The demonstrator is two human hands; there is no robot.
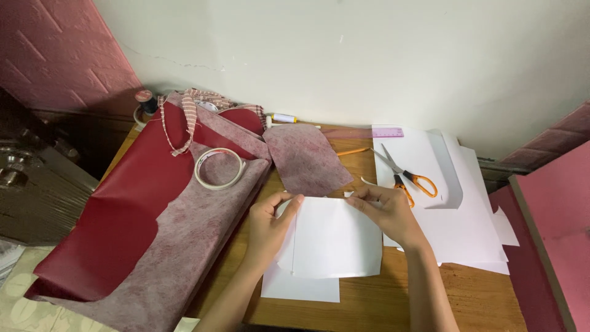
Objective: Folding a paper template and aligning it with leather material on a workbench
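White paper point(335, 237) — both hands' grip, wooden table point(369, 301)

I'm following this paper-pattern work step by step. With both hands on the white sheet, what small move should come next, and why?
Probably press the fold flat. The left hand and right hand both pinch the top edge of the white paper piece, which lies over another white sheet on the wooden table. The orange-handled scissors lie untouched to the right.
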